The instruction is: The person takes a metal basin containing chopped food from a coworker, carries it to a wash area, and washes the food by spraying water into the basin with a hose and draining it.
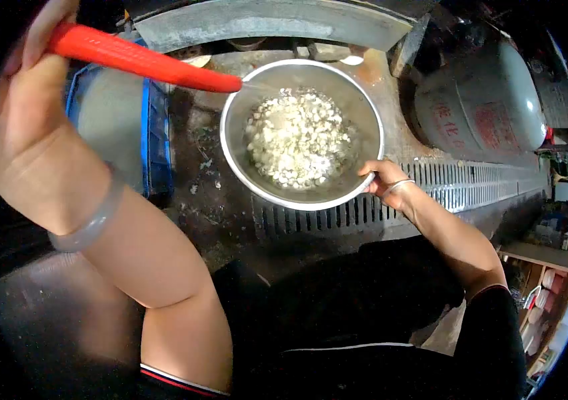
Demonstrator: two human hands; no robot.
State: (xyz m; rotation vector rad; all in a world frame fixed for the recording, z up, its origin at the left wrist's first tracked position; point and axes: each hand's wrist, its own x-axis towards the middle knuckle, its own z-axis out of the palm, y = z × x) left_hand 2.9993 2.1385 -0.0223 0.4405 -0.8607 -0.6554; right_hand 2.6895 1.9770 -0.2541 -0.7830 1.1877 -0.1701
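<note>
A red hose [144, 59] is in my left hand [37, 73], whose fingers wrap round its end at the upper left. The hose's other end points over the rim of a large metal bowl [234, 157], and a faint stream of water seems to leave it. Small pale, chopped pieces [297, 137] lie in water in the bowl. My right hand [387, 181] grips the bowl's rim at its lower right, thumb over the edge and fingers below.
Left of the bowl stands a blue crate [157, 143]. A slotted floor drain [444, 183] runs below the bowl and off to the right. At the upper right is a big grey cylinder [481, 103] with red writing. A metal ledge [271, 23] crosses the top.
</note>
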